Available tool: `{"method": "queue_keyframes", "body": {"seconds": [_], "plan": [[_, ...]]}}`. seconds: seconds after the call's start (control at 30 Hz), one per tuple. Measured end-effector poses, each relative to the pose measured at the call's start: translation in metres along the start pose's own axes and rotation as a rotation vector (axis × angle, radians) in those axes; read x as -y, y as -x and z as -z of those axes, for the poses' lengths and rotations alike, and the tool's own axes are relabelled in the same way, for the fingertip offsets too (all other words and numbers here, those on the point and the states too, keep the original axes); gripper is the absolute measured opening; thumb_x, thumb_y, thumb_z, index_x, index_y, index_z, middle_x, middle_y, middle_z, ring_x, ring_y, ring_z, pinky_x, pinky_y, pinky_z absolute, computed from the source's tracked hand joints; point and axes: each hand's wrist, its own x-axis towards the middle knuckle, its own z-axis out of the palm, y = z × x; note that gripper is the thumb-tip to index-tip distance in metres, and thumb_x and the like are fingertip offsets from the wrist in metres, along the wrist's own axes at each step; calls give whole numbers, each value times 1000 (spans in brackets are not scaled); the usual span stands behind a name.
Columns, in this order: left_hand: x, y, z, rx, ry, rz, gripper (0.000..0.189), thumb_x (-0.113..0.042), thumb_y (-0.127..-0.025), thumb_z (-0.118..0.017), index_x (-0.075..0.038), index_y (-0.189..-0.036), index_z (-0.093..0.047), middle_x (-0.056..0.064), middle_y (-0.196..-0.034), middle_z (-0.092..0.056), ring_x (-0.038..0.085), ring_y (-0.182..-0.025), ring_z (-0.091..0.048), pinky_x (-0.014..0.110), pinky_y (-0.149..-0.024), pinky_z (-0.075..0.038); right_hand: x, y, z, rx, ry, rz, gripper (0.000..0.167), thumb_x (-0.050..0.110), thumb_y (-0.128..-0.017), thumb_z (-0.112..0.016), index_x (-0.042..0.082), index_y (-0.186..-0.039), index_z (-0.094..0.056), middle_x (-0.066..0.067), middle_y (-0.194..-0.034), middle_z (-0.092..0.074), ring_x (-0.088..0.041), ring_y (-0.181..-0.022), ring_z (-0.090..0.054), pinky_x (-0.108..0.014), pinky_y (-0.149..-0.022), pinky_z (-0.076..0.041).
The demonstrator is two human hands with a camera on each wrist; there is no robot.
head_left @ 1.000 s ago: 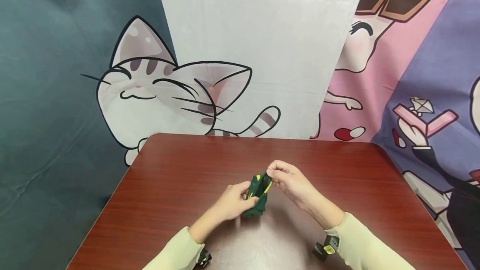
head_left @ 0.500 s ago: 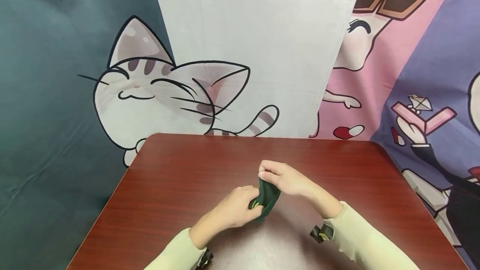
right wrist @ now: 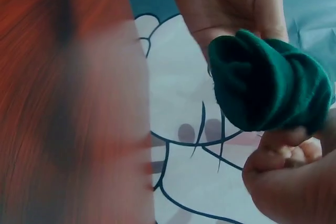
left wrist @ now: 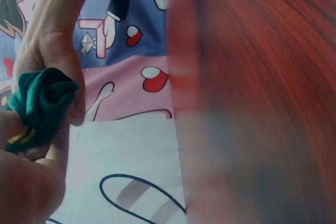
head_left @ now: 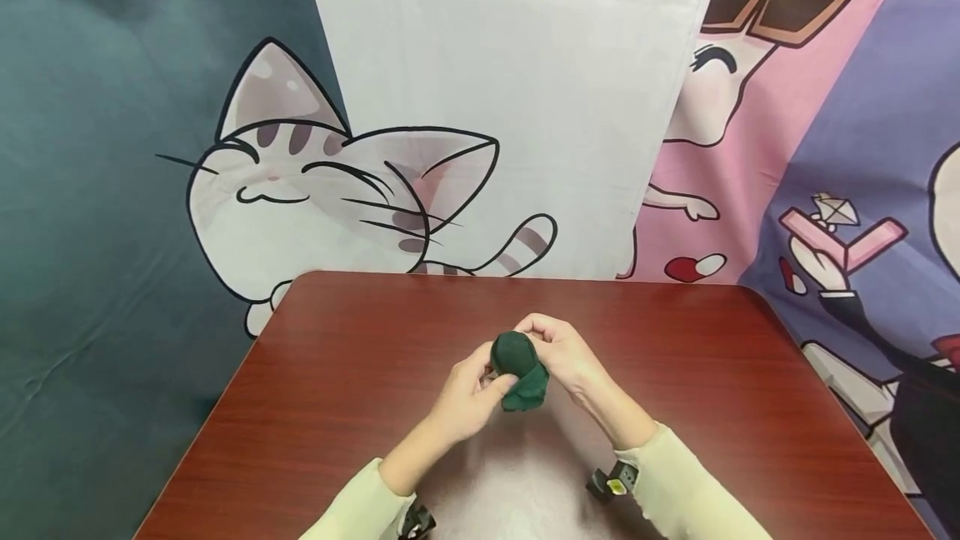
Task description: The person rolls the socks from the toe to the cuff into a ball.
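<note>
A dark green sock [head_left: 516, 357], bunched into a rounded roll, is held up over the table between both hands. My left hand [head_left: 461, 402] grips its left side, thumb across the front and fingers behind. On the upper right, my right hand [head_left: 566, 358] pinches the fabric at the edge, its fingertips partly hidden behind the roll. A flap of cloth hangs at the lower right of the roll. Seen from the right wrist, the sock [right wrist: 273, 82] shows a dark hollow opening with folded layers around it. Yellow marks show on the sock [left wrist: 44, 103] in the left wrist view.
The reddish-brown wooden table [head_left: 360, 340] lies under both hands. Behind it hangs a cloth backdrop [head_left: 525, 107] with cartoon figures. Black wrist cameras [head_left: 613, 482] are strapped at the pale sleeves [head_left: 686, 494].
The sock has gone from an open mouth with yellow trim showing to a rounded roll with plain green outside. The right hand turned it over; the left hand kept its grip.
</note>
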Motion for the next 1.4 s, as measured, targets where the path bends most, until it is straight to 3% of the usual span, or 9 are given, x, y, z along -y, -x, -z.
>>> {"method": "queue_keyframes", "body": {"seconds": [0.13,0.33,0.5,0.6,0.83,0.97,1.17,1.27,1.4], "plan": [[0,-3,-2,24,153,132,50,1,-95,-65,-1,-142,-46,21,-122,-67,22,-104,-67,24,-86,-54,-8,3,-2,-73,23,-44,14,6,-95,-65,0,-107,-69,1,-85,-66,-12,-81,-60,-25,-71,-50],[4,-8,-1,62,255,253,51,0,-94,-63,2,-142,-50,22,-125,-66,24,-105,-67,22,-84,-55,-22,8,-9,-146,-20,-66,16,8,-99,-61,2,-114,-63,-3,-92,-65,-16,-86,-60,-27,-74,-50],[11,-11,-1,81,329,338,44,-1,-90,-64,5,-133,-55,18,-118,-67,18,-98,-67,24,-79,-56,-31,13,-16,-285,207,-46,12,22,-104,-56,17,-108,-66,1,-98,-69,-16,-94,-60,-32,-84,-46],[14,-11,1,78,349,383,41,-3,-90,-65,5,-129,-56,13,-110,-69,15,-90,-66,28,-74,-58,-38,17,-16,-327,287,47,9,20,-104,-58,19,-107,-66,2,-100,-68,-15,-93,-60,-32,-83,-47],[17,-10,10,71,397,418,36,-6,-91,-62,10,-123,-56,7,-94,-67,13,-77,-67,30,-66,-59,-56,26,-6,-257,304,538,24,-4,-93,-68,10,-111,-74,-3,-105,-69,-13,-89,-62,-20,-65,-49],[18,-9,14,82,431,426,36,-4,-91,-60,12,-123,-54,6,-95,-68,13,-74,-69,29,-66,-59,-61,27,0,-198,336,719,32,-16,-82,-72,1,-109,-75,-11,-104,-70,-17,-91,-62,-18,-64,-48],[20,-7,17,139,363,427,30,-6,-92,-63,9,-118,-58,4,-91,-70,12,-74,-68,30,-67,-58,-55,26,5,-114,427,789,30,-14,-78,-78,5,-102,-74,-8,-96,-69,-18,-81,-61,-16,-66,-47],[21,-5,17,176,316,424,29,-7,-92,-63,7,-118,-59,4,-92,-71,11,-75,-66,32,-68,-57,-51,28,8,-47,468,773,15,1,-88,-76,13,-97,-72,0,-94,-67,-12,-80,-59,-18,-67,-49],[23,-6,17,185,407,450,31,-6,-92,-62,9,-119,-57,4,-92,-72,10,-75,-68,30,-69,-58,-49,33,7,10,492,793,10,5,-95,-69,14,-96,-67,3,-100,-65,-11,-90,-59,-22,-75,-50]]}}
